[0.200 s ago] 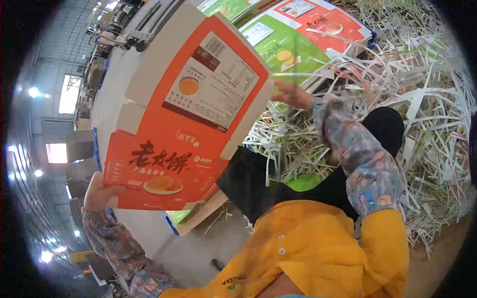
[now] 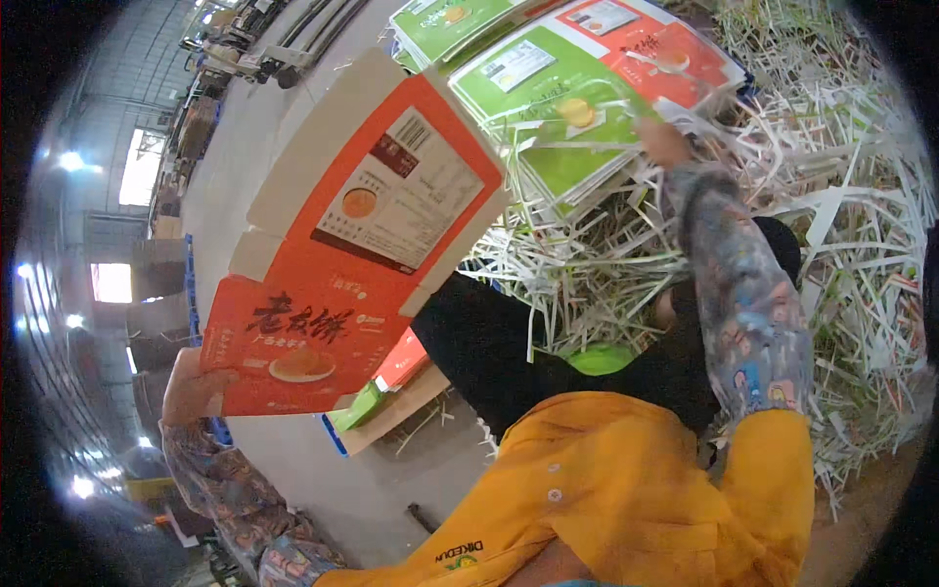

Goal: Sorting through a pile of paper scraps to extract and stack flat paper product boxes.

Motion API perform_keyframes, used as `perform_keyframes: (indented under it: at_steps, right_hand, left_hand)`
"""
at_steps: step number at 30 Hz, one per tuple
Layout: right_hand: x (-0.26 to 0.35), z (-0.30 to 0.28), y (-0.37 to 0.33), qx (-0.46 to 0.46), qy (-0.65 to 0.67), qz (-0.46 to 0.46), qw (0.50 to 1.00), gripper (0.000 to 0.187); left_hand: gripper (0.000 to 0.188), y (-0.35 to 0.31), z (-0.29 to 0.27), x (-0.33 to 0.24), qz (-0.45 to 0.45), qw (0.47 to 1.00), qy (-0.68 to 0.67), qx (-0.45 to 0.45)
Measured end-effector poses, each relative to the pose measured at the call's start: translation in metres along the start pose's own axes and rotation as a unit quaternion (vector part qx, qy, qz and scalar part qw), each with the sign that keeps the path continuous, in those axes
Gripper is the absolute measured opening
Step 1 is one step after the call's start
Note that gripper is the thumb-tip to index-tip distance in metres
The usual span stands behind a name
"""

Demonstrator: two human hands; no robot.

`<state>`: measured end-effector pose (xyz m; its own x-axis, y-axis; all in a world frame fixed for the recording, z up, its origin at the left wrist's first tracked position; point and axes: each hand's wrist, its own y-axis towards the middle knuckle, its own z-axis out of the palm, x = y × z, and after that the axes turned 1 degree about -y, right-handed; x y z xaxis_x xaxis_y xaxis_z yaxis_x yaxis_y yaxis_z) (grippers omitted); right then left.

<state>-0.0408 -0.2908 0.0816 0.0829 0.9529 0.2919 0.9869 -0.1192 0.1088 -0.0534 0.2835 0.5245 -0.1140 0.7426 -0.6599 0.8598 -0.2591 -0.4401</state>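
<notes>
Left hand (image 2: 194, 386) grips red cardboard sheet (image 2: 308, 284) by its lower-left corner, sheet tilted up above grey floor (image 2: 377, 489), right hand (image 2: 667, 144) at lower-right edge of green-and-red sheet stack (image 2: 587, 83), blurred, can't tell its grip, shredded paper (image 2: 831, 245) alongside.

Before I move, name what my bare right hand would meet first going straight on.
Your right hand would probably meet the flat green printed cardboard sheet ahead of it, though the gap in depth is unclear.
</notes>
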Motion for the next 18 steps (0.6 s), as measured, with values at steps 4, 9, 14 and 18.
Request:
perform_keyframes:
  at_steps: [4, 9, 14, 18]
  right_hand:
    - [-0.026, -0.065, -0.016, 0.004, 0.095, 0.064, 0.993, 0.056]
    - [0.026, -0.167, -0.015, -0.149, 0.059, -0.052, 0.986, 0.077]
    - [0.094, -0.216, -0.005, -0.323, 0.108, -0.114, 0.933, 0.068]
    - [0.144, -0.230, 0.001, -0.407, -0.019, -0.202, 0.891, 0.064]
  left_hand:
    - [0.025, 0.012, -0.016, 0.009, 0.024, 0.995, 0.094, 0.018]
    - [0.024, 0.091, 0.004, -0.020, 0.157, 0.959, 0.233, 0.038]
    - [0.024, 0.170, 0.061, -0.033, 0.272, 0.945, 0.181, -0.010]
    - [0.022, 0.221, 0.121, -0.045, 0.365, 0.890, 0.271, -0.040]
